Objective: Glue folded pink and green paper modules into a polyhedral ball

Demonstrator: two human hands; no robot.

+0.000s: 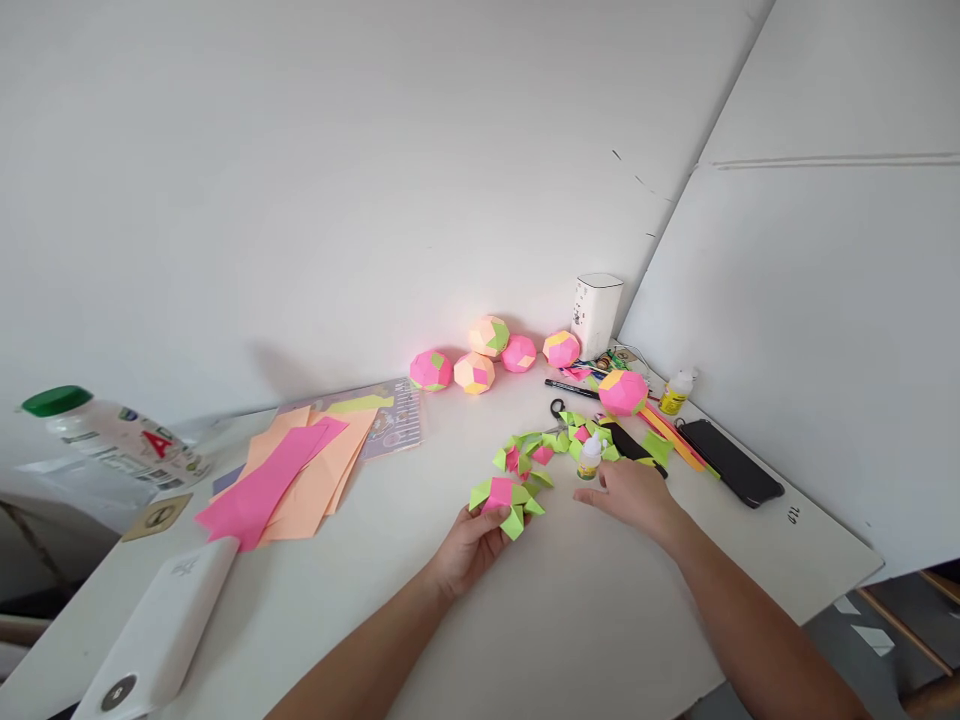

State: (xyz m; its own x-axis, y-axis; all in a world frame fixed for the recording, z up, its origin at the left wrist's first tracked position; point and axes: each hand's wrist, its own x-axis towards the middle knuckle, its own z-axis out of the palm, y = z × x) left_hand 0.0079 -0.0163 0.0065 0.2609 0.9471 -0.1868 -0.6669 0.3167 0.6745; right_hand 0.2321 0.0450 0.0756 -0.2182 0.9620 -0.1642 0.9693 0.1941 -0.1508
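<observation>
My left hand [474, 548] is closed round a folded-paper piece [501, 493] of green points with a pink square face. Thumb in front, I hold it above the white table. My right hand [630, 490] is beside a small glue bottle [589, 458] with a white cap and yellow label. Its thumb is stretched out apart from the fingers, which partly hide behind the hand; I see nothing in its grip. Behind the bottle lie several loose green and pink folded-paper units [541, 455]. Scissors [557, 408] lie partly under them.
Finished paper balls [475, 373] line the wall. At left are paper sheets [300, 480], a green-capped bottle [112, 435] and a white device [161, 630]. At right are a pink ball [622, 393], another glue bottle [676, 392], a black phone [731, 462] and a white container [596, 315].
</observation>
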